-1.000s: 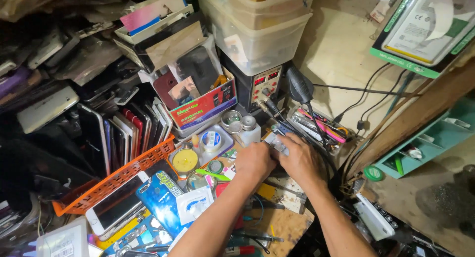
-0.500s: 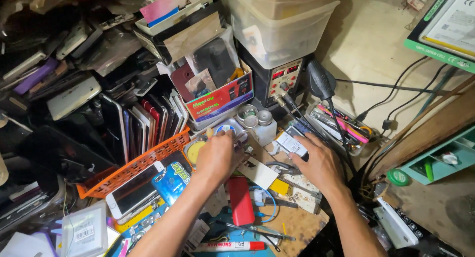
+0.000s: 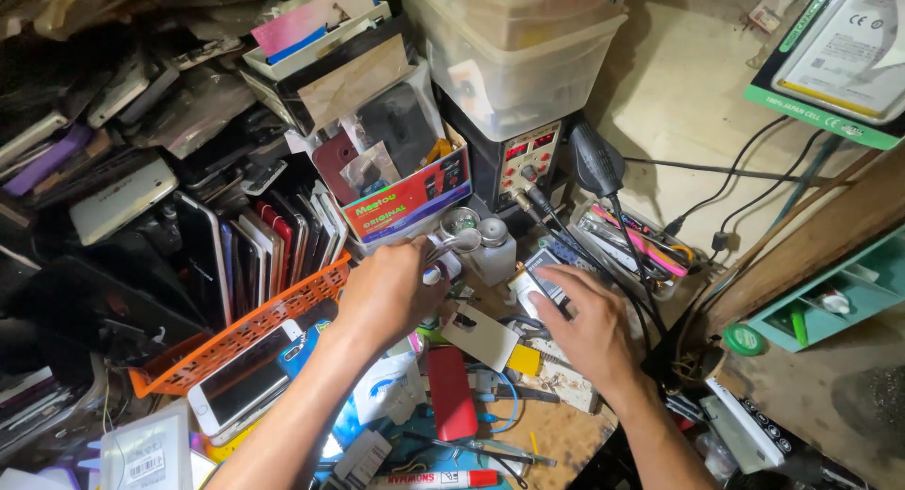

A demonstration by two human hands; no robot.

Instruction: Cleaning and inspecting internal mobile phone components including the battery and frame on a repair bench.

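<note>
On the cluttered counter [image 3: 556, 433], left of centre, the left hand [image 3: 391, 292] has its fingers closed on metal tweezers [image 3: 451, 245]; it should grip them lightly. Further right, the right hand [image 3: 589, 325] rests spread open, steadying a small phone part [image 3: 537, 278] beside the white bottle [image 3: 495, 249].

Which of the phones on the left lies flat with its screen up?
The white phone in the orange basket, beside the left hand. The other phones behind it stand upright on edge in a row.
</note>
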